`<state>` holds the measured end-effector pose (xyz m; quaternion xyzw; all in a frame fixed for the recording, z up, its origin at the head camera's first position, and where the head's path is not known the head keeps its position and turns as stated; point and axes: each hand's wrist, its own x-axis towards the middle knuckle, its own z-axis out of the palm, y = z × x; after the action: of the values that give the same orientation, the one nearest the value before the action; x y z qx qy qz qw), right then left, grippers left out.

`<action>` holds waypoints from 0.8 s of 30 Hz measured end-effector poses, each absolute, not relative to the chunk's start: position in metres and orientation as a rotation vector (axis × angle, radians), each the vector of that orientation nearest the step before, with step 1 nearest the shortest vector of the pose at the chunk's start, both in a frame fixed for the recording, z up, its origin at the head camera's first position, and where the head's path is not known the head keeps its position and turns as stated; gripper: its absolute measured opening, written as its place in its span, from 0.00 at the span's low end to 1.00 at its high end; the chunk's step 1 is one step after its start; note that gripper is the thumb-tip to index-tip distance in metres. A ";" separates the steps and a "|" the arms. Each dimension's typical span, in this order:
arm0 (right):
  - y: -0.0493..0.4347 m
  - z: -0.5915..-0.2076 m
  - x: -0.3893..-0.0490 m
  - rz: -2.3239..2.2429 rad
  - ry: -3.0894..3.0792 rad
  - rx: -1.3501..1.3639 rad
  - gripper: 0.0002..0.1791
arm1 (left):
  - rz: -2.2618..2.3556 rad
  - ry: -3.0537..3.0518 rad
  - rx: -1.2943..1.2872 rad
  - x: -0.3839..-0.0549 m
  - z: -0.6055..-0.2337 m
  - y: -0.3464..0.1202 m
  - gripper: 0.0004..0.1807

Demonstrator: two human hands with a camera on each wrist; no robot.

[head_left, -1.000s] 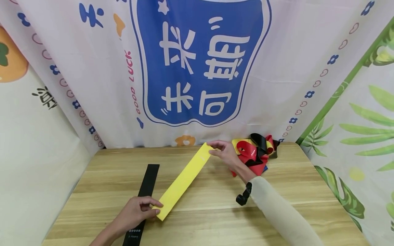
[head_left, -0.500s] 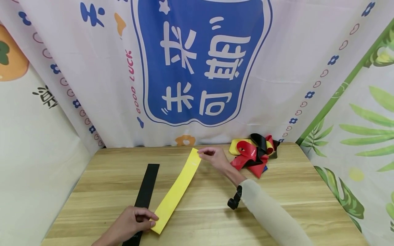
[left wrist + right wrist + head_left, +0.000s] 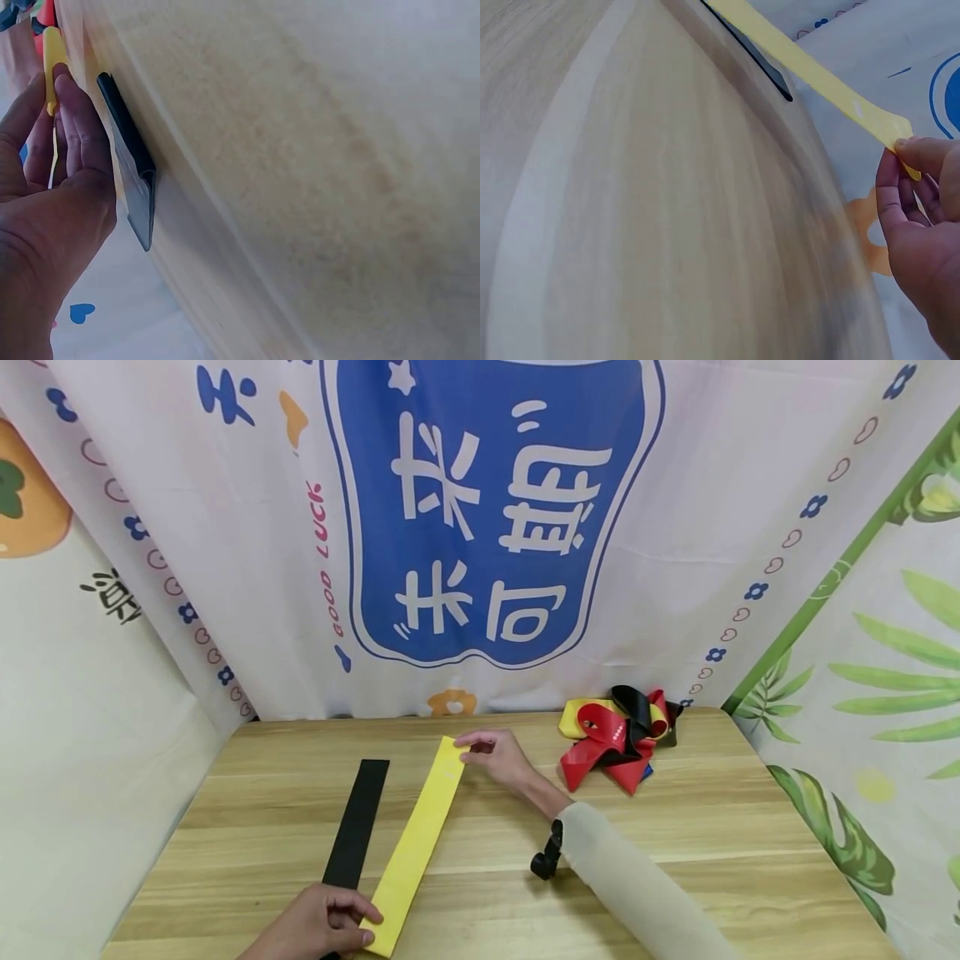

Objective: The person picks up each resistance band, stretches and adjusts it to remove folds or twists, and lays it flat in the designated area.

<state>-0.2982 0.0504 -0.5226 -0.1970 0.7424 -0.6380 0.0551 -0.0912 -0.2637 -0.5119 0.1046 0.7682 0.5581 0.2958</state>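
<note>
A flat yellow resistance band [image 3: 416, 843] stretches lengthwise between the two hands in the head view. Its near end is pinched between thumb and fingers of my left hand [image 3: 318, 922]. My right hand [image 3: 498, 758] pinches the far end, which shows small white print; the right wrist view has this yellow band [image 3: 817, 79] raised over the table. To its left, a black resistance band [image 3: 356, 827] lies flat on the table, its near part hidden behind my left hand. In the left wrist view the black band [image 3: 127, 131] lies just beyond the left fingers.
At the back right of the wooden table [image 3: 600, 877] sits a tangled pile of red, black and yellow bands [image 3: 618, 735], with a bit of blue beneath. A printed curtain [image 3: 487, 685] hangs right behind the table's back edge. A black wrist strap device [image 3: 547, 856] hangs under the right sleeve.
Both hands have brought the yellow band left and nearer, away from the pile. It now runs closer to parallel with the black band, which has stayed in place.
</note>
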 end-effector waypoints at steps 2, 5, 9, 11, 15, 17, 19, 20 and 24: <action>0.046 -0.526 -0.298 -1.928 2.250 -0.605 0.13 | 1.476 2.033 0.257 -0.091 -0.513 -0.264 0.12; 0.039 -0.529 -0.297 -1.912 2.242 -0.607 0.13 | 1.455 2.034 0.223 -0.090 -0.513 -0.265 0.11; 0.029 -0.531 -0.296 -1.902 2.231 -0.611 0.13 | 1.437 2.039 0.202 -0.089 -0.515 -0.267 0.09; 0.024 -0.531 -0.296 -1.899 2.228 -0.614 0.13 | 1.442 2.039 0.216 -0.089 -0.516 -0.268 0.09; 0.016 -0.531 -0.298 -1.891 2.234 -0.605 0.12 | 1.457 2.029 0.242 -0.088 -0.518 -0.269 0.09; 0.012 -0.532 -0.299 -1.888 2.237 -0.601 0.12 | 1.468 2.017 0.239 -0.088 -0.519 -0.269 0.10; 0.008 -0.534 -0.300 -1.885 2.238 -0.588 0.12 | 1.471 2.005 0.213 -0.088 -0.519 -0.268 0.10; 0.007 -0.534 -0.300 -1.882 2.240 -0.581 0.12 | 1.472 2.001 0.200 -0.087 -0.519 -0.268 0.10; 0.001 -0.538 -0.301 -1.865 2.248 -0.558 0.12 | 1.455 1.988 0.148 -0.088 -0.519 -0.268 0.12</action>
<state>-0.3011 0.0012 -0.5377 -0.1870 0.7533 -0.6250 0.0837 -0.0875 -0.2677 -0.5194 0.0567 0.7603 0.5563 0.3306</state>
